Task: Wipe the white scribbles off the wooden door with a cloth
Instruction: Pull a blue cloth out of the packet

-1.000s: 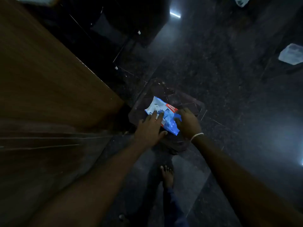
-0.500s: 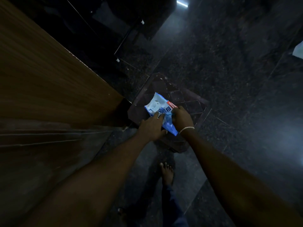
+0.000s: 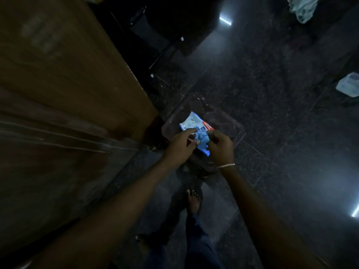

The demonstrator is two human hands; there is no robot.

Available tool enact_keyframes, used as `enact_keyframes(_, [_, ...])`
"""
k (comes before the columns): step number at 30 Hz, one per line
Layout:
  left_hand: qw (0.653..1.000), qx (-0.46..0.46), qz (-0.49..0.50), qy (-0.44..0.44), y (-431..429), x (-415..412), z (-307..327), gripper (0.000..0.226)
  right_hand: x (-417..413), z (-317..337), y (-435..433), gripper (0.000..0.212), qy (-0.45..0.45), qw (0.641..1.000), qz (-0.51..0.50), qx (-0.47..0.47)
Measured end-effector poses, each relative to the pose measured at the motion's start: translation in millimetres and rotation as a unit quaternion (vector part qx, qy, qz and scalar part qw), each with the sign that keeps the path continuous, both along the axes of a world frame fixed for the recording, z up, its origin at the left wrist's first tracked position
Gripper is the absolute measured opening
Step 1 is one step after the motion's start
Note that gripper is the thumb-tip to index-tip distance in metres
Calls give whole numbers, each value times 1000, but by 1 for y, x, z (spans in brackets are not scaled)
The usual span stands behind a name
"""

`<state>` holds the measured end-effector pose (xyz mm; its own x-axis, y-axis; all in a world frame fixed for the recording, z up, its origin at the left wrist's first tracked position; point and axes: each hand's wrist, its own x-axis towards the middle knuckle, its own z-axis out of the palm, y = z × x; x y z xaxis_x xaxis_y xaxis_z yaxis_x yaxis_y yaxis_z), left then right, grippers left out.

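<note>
A blue and white wipes packet with a red stripe lies on a dark stool top. My left hand presses down on the packet's near edge. A crumpled blue cloth sticks out of the packet, pinched by my right hand, which wears a silver bracelet. The wooden door fills the left side, with a faint pale smudge near its top; the scribbles are too dim to make out.
The floor is dark speckled stone. My bare feet stand just below the stool. A pale plastic container sits at the right edge and a light bundle of cloth lies at the top right.
My right hand has closed on the blue cloth and drawn it partly out of the packet. My left hand has stayed on the packet. The view has shifted slightly.
</note>
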<state>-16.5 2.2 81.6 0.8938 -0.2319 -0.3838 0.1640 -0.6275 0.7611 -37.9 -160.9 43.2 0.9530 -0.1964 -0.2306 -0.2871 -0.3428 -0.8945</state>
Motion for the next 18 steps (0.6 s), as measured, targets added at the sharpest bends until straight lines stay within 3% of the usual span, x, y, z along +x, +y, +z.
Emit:
enact_keyframes(5, [996, -23, 84, -30, 40, -42, 59, 37, -23, 73, 39, 30, -24, 993, 81, 77])
enact_keyframes(8, [989, -47, 135, -48, 69, -67, 90, 33, -39, 114, 67, 40, 6, 983, 105, 150])
enact_keyframes(11, [980, -65, 176, -61, 103, -95, 117, 28, -57, 146, 95, 22, 45, 953, 132, 267])
enact_keyframes(15, [965, -100, 228, -83, 151, -138, 145, 26, -85, 177, 140, 35, -3, 944, 231, 234])
enact_keyframes(18, [947, -132, 266, -127, 190, -172, 161, 20, -104, 192, 178, 30, -40, 934, 269, 232])
